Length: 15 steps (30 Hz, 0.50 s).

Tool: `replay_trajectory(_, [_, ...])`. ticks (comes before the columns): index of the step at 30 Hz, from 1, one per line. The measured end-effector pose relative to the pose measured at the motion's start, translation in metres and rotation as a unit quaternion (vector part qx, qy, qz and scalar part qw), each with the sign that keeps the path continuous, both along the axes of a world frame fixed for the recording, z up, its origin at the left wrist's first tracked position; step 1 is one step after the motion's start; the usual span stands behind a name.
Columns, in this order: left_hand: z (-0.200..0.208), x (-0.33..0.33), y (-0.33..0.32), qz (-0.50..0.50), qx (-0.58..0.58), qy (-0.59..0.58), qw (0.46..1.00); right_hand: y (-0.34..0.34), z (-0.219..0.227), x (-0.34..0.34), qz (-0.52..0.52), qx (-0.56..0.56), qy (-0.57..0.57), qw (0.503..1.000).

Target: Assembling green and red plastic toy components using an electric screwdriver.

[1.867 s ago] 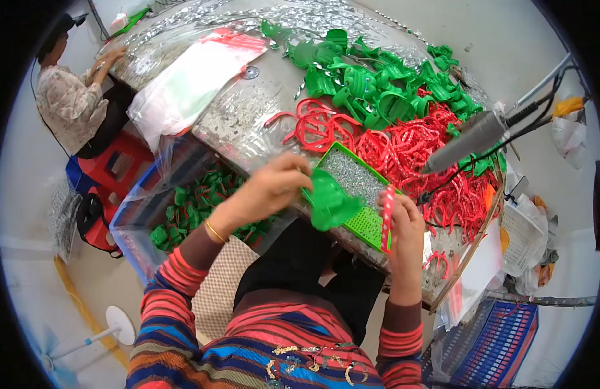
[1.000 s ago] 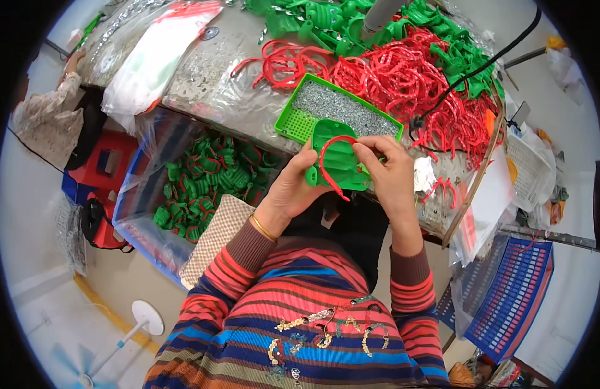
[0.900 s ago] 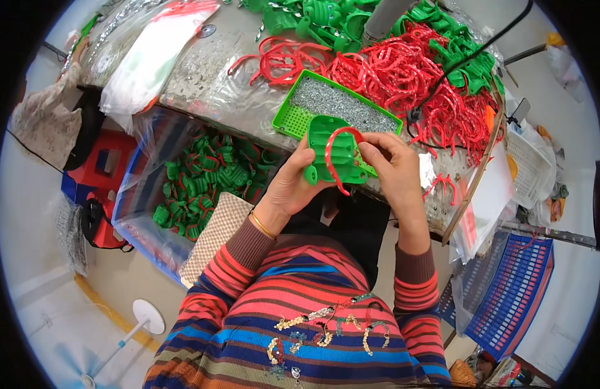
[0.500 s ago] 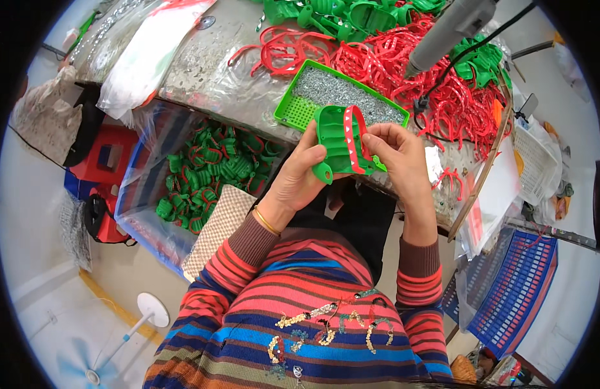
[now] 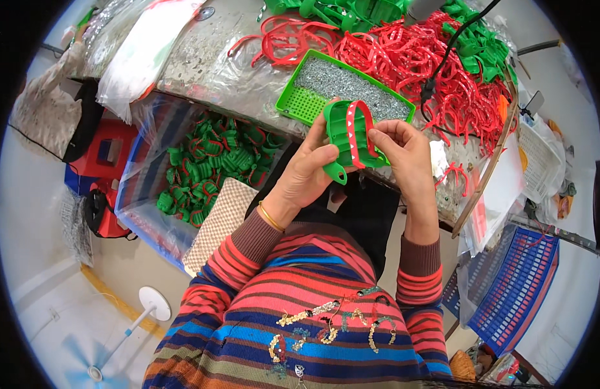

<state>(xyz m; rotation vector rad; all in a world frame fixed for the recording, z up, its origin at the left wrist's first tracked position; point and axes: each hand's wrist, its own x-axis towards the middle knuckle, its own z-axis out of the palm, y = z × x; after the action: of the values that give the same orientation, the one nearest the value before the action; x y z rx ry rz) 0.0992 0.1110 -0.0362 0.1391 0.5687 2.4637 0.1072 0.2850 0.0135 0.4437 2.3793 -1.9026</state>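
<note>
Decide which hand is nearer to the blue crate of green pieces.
Left. The left hand is to the right of the blue crate, gripping a green piece; the right hand is farther right, at the red strap.

Green ribbed shell [image 5: 337, 134]: moulded plast., semi-gloss. Red strap [image 5: 352, 136] w/ white triangles: plast., glossy, smooth. Loose red straps [image 5: 462, 97]: same mat'l & sheen. Green tray [image 5: 304, 104]: plast., perforated one end, smooth rim. Silvery bits [image 5: 345, 81]: metal, bright. Worktop [image 5: 212, 65]: grey, matt, rough, scuffed. Flat bags [image 5: 147, 48]: clear plast. film, v. glossy. Crate [image 5: 138, 174]: blue plast., lined w/ shiny clear film. Edge strip [image 5: 483, 176]: wood, dull. Basket [image 5: 514, 279]: blue plast., openwork. Bracelet [image 5: 269, 219]: gold-col. metal, polished. Sweater [image 5: 313, 272]: striped ribbed knit, matt; sequin trim [image 5: 306, 316] glittery. Checked pad [image 5: 219, 223]: cloth-like, matt.
</note>
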Motion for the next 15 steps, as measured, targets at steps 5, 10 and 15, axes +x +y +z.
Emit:
replay_trajectory(5, [-0.001,0.0,0.002,-0.001,-0.005,-0.006,1.0,-0.004,-0.001,0.001,-0.011,0.066,0.005,0.998])
replay_trajectory(10, [0.0,0.002,0.002,0.012,-0.034,0.0,0.999,-0.007,-0.003,0.004,-0.018,0.093,0.001,0.995])
replay_trajectory(15, [-0.001,0.004,0.003,0.044,-0.074,0.024,0.996,-0.01,-0.004,0.007,-0.03,0.094,-0.008,0.995])
